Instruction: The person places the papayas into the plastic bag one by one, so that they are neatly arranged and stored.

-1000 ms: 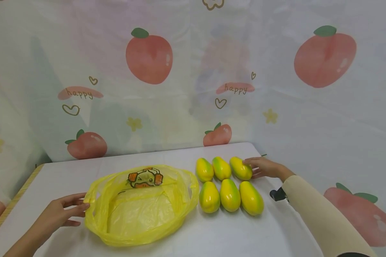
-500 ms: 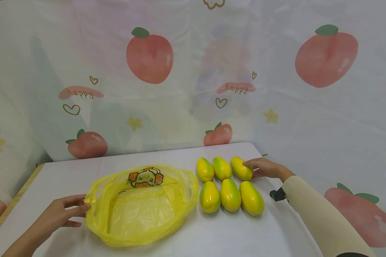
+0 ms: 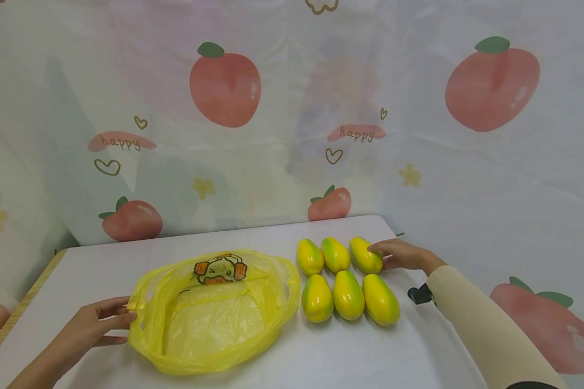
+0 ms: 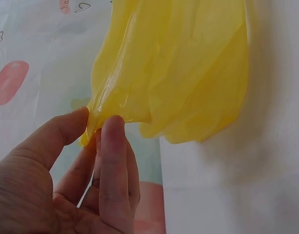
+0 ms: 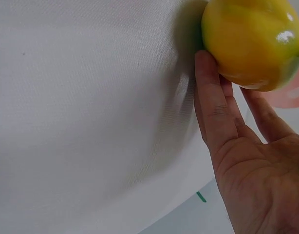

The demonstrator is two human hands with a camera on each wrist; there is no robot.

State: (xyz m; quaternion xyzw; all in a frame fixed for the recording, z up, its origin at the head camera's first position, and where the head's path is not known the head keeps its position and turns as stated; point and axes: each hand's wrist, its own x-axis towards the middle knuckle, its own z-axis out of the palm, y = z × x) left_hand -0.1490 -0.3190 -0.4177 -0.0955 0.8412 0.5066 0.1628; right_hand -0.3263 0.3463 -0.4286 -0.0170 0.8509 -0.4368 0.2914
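A yellow plastic bag (image 3: 214, 319) with a cartoon duck on it lies with its mouth spread wide. At its left handle my left hand (image 3: 90, 329) pinches the plastic between thumb and fingers, as the left wrist view shows on the bag's edge (image 4: 125, 92). Glossy yellow-green papayas stand to the bag's right in two rows of three. My right hand (image 3: 404, 254) touches the back-right papaya (image 3: 365, 255) from its right side. Seen from the right wrist, that papaya (image 5: 252, 44) meets nearly straight fingers (image 5: 215, 102).
A white-covered table (image 3: 321, 356) bears everything, with a wooden edge (image 3: 34, 286) showing at left. Behind it hangs a fruit-printed cloth (image 3: 272, 162). The front row of papayas (image 3: 347, 296) sits close to the bag's right rim.
Both hands keep almost the same places. The right fingers have come slightly closer onto the back-right papaya, which has shifted a little. The bag stays nearly still.
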